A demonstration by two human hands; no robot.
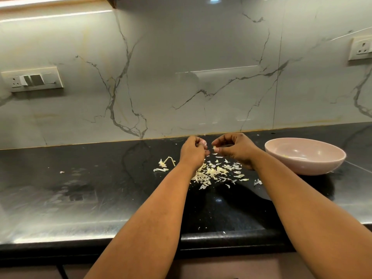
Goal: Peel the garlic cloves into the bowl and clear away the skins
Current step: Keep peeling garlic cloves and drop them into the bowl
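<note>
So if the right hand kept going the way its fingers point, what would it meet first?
Its fingers point left, so the right hand, pinching a garlic clove, would most likely meet the left hand first, though depth is unclear.

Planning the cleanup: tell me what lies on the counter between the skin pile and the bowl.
Head view: bare black counter between skin pile and bowl; right forearm crosses above.
</note>
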